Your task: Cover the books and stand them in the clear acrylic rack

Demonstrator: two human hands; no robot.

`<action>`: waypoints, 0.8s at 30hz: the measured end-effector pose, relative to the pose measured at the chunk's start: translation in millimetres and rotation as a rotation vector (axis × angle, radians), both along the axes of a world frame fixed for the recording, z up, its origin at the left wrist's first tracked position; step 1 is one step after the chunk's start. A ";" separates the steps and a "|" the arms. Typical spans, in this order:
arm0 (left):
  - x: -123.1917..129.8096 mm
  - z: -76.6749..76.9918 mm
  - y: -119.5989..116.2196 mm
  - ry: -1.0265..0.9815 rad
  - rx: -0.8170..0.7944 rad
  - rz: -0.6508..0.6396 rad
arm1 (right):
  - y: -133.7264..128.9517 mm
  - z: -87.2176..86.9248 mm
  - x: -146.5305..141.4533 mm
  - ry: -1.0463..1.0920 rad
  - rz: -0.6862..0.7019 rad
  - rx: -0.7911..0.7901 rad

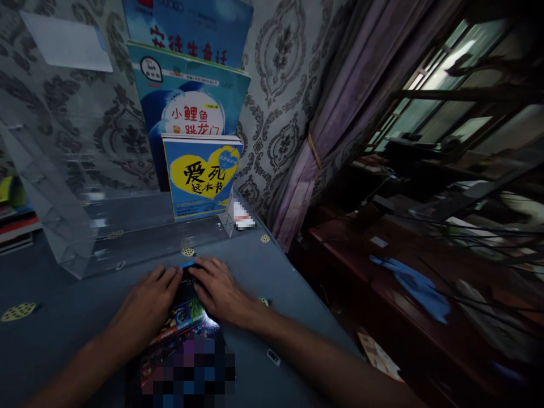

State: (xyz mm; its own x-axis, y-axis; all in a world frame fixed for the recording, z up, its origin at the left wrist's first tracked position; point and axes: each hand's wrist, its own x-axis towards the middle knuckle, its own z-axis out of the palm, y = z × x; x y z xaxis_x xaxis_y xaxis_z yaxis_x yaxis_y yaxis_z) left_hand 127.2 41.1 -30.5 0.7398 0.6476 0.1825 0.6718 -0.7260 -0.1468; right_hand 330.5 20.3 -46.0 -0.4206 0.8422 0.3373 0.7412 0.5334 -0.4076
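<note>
A dark glossy book (181, 320) with small colourful pictures lies on the grey-blue tabletop, its lower part blurred out by pixels. My left hand (155, 294) rests on its upper left edge with the fingers bent over it. Opposite, my right hand (219, 289) grips the upper right edge, fingers curled and close to the left ones. A thin blue strip (187, 264) shows between the fingertips at the far end. Beyond the hands stands a clear acrylic rack (140, 241). In its right end a blue and yellow book (202, 178) leans upright before taller ones.
A teal book (193, 85) and a blue book (191, 28) stand behind against the patterned wall. Other books (17, 226) lie at far left. Right of the table edge hang a tied purple curtain (318, 124) and, lower, a dark red surface (361, 255) with a blue cloth (414, 286).
</note>
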 end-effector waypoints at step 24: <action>14.4 -26.5 22.5 -0.188 -0.016 -0.127 | 8.0 -0.2 10.6 0.390 -0.043 -0.268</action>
